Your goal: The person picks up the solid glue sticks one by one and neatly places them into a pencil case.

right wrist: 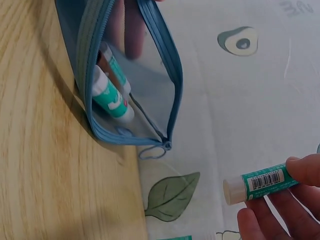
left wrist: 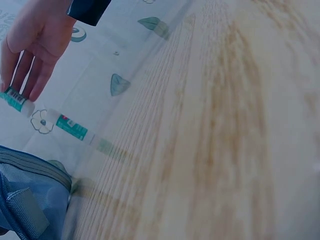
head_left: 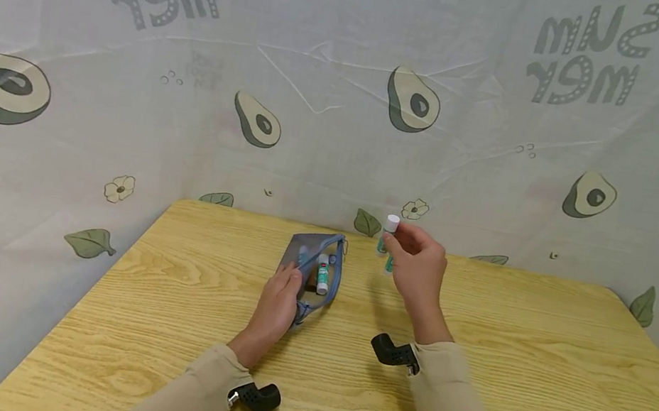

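Observation:
My right hand point(head_left: 420, 270) pinches a glue stick point(right wrist: 267, 181) with a white cap and a teal barcode label, lifted over the table to the right of the pouch. Just below it, a second glue stick point(left wrist: 71, 127) stands upright on the table, partly hidden by the hand in the head view. My left hand point(head_left: 277, 305) holds the near left side of a blue mesh zip pouch point(head_left: 335, 280); its fingers show blurred through the mesh in the right wrist view. The pouch gapes open, with a glue stick point(right wrist: 113, 95) and another teal-labelled tube point(right wrist: 118, 71) inside, beside something brown.
The wood-grain table point(head_left: 509, 378) runs back to a pale cloth point(head_left: 336, 84) printed with avocados and leaves. A loop pull point(right wrist: 152, 151) hangs at the end of the pouch's zipper. Black wrist cameras point(head_left: 393, 351) are strapped over both sleeves.

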Demonstrator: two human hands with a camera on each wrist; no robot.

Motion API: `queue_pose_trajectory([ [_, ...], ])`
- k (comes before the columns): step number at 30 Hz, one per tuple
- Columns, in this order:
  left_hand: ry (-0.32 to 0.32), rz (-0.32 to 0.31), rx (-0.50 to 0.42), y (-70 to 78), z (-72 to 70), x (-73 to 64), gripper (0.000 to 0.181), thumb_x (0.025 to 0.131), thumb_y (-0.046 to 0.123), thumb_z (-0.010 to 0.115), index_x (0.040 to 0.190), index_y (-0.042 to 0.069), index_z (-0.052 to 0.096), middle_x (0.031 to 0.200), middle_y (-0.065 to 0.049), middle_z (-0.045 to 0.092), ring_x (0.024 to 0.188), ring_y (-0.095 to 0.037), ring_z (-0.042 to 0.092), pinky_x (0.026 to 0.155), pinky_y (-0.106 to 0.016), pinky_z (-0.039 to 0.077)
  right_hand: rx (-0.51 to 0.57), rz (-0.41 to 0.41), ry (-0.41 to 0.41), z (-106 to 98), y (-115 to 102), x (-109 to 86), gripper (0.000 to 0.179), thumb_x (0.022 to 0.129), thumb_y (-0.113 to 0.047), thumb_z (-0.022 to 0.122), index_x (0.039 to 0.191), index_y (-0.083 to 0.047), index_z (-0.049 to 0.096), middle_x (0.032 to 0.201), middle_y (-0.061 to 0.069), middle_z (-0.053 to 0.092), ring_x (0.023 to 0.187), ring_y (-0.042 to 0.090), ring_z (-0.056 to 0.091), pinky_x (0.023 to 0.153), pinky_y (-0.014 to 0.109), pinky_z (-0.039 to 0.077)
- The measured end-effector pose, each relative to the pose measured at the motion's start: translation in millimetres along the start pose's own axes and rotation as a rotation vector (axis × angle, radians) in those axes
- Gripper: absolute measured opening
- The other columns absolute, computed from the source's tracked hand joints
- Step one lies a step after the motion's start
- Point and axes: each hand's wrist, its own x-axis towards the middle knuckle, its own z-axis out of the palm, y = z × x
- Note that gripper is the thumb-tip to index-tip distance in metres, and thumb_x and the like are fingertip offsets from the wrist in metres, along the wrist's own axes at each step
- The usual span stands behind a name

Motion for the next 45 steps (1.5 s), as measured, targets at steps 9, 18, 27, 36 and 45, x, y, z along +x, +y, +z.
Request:
queue_pose_trajectory([
  [9,0.008,0.009,0.007,1.6,1.5,0.5,0.056,0.118,0.027,0.026,0.160,-0.009,0.039,0.171,-0.028,0.031,0.164,-0.048,0.014,0.133,-0.065,0.014,-0.015,-0.038,-0.045,11.1,0.0,-5.8,0.035,0.103,-0.016,0.072,0.135,-0.005,0.072,0.131,0.019,0.074,0.119,0.031,0.071,0.086,0.016,0.054],
  [18,0.007,0.009,-0.005,0.8,1.9,0.2,0.056,0.118,0.026,0.027,0.160,-0.009,0.038,0.171,-0.029,0.030,0.164,-0.048,0.014,0.133,-0.064,0.014,-0.017,-0.058,-0.069,25.0,0.4,-11.5,0.032,0.100,-0.014,0.076,0.129,-0.003,0.075,0.123,0.019,0.077,0.116,0.033,0.073,0.101,0.050,0.058],
  [27,0.013,0.018,0.004,0.5,2.9,1.4,0.055,0.118,0.023,0.027,0.158,-0.010,0.040,0.170,-0.031,0.031,0.164,-0.049,0.015,0.133,-0.065,0.014,-0.029,-0.053,-0.088,35.5,1.8,-15.3,0.030,0.100,-0.015,0.076,0.128,-0.005,0.076,0.121,0.017,0.078,0.113,0.032,0.074,0.099,0.051,0.061],
  [36,0.007,-0.003,0.001,1.5,2.7,0.6,0.056,0.118,0.026,0.027,0.160,-0.009,0.038,0.171,-0.028,0.030,0.165,-0.047,0.013,0.133,-0.065,0.013,-0.040,-0.086,-0.112,46.4,0.7,-21.3,0.030,0.099,-0.017,0.077,0.128,-0.007,0.076,0.118,0.015,0.079,0.110,0.031,0.075,0.098,0.051,0.061],
  [45,0.012,-0.010,0.020,1.0,1.6,0.0,0.057,0.118,0.028,0.026,0.160,-0.007,0.039,0.171,-0.026,0.031,0.164,-0.047,0.014,0.132,-0.066,0.014,-0.023,-0.110,-0.138,54.1,-0.6,-25.5,0.033,0.099,-0.015,0.076,0.130,-0.007,0.075,0.119,0.016,0.078,0.112,0.032,0.074,0.100,0.052,0.061],
])
